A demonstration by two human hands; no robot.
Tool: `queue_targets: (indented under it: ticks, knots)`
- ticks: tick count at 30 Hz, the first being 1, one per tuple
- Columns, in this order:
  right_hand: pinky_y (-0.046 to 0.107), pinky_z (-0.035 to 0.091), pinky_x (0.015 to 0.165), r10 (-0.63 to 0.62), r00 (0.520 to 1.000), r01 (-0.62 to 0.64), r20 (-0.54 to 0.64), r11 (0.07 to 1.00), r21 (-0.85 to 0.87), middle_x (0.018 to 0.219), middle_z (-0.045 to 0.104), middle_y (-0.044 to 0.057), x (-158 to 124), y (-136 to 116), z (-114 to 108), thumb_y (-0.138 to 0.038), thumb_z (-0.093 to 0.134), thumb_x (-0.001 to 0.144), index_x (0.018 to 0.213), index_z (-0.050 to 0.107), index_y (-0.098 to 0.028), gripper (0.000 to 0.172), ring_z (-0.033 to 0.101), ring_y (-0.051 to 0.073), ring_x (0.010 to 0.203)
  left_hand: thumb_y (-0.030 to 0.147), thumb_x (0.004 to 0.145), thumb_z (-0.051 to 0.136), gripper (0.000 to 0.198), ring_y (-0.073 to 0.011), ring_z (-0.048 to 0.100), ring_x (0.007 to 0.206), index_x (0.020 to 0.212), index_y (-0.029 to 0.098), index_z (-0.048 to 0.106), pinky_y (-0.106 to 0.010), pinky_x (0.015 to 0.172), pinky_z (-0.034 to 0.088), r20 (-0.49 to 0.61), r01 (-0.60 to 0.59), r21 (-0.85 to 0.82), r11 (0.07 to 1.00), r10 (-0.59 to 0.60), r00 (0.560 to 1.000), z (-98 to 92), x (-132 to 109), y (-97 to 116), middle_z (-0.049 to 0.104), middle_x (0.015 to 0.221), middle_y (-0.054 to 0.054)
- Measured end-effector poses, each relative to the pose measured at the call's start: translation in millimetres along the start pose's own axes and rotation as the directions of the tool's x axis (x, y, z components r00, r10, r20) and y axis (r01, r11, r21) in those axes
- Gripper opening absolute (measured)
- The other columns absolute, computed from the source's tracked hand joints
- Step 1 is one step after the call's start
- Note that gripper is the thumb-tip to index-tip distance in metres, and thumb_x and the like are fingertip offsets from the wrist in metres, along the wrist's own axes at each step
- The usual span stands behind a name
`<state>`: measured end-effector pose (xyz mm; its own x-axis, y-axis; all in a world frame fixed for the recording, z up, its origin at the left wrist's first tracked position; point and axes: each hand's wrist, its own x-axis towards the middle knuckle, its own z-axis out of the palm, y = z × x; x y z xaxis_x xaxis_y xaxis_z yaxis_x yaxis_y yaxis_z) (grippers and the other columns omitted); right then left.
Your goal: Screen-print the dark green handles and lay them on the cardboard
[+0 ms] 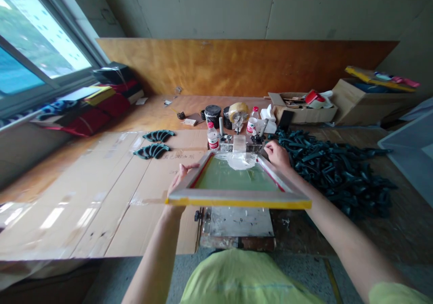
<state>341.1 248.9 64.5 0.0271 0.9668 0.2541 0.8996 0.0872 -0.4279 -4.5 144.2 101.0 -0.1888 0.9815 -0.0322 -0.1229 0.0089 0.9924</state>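
A silk-screen printing frame (pixel 237 196), with a pale green mesh (pixel 233 177) and yellow tape on its near edge, is tilted up above a metal base plate (pixel 240 223). My left hand (pixel 180 177) grips its left side; the palm is partly hidden behind the frame. At the far right corner is my right hand (pixel 277 154), fingers curled together near the hinge clamp (pixel 257 139). Whatever those fingertips hold is too small to make out. A whitish patch (pixel 241 161) lies on the mesh by the clamp.
Dark green curved plastic parts (pixel 331 173) are heaped at right, beside a translucent bin (pixel 411 155). Two fanned rows of parts (pixel 151 151) lie on cardboard (pixel 111 182) at left. Behind the frame stand red-capped bottles (pixel 213 138), a black tub (pixel 213 114) and cardboard boxes (pixel 307 114).
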Motion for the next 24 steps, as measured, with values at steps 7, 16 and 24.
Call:
queue_targets:
  ticks: [7,16,24]
  knots:
    - [0.033,0.045,0.083,-0.255,0.932,0.254,0.258,0.966,0.039,0.103,0.065,0.006,-81.4,11.3,61.8,-0.031,0.068,0.081,0.120,0.058,-0.023,0.042,0.060,0.021,0.097,0.067,0.082,0.047,0.054,-0.0178,0.065,0.080,0.092,0.016,0.061,-0.034,0.073,0.056,0.000,-0.059,-0.180,0.982,0.060,0.998,34.4,47.8,42.0,0.066,0.080,-0.006]
    - [0.033,0.042,0.085,-0.525,0.839,0.515,0.142,0.851,0.105,0.090,0.061,0.005,-146.2,-70.7,49.0,-0.025,0.057,0.091,0.099,0.066,-0.023,0.012,0.054,0.020,0.091,0.069,0.078,0.053,0.062,-0.0244,0.069,0.080,0.109,0.015,0.060,-0.036,0.063,0.055,0.293,0.635,0.028,0.772,-0.614,0.733,54.0,-70.7,-89.2,0.072,0.095,-0.014]
    - [0.031,0.045,0.082,0.050,0.980,-0.013,0.195,0.982,-0.189,0.096,0.066,0.009,-167.9,34.3,48.6,-0.012,0.059,0.084,0.099,0.061,-0.019,0.017,0.061,0.022,0.095,0.068,0.080,0.037,0.056,-0.0179,0.049,0.034,0.058,0.020,0.054,-0.028,0.039,0.038,-0.194,0.539,0.584,0.607,-0.540,0.819,-98.7,-40.6,-158.4,0.054,0.040,-0.004]
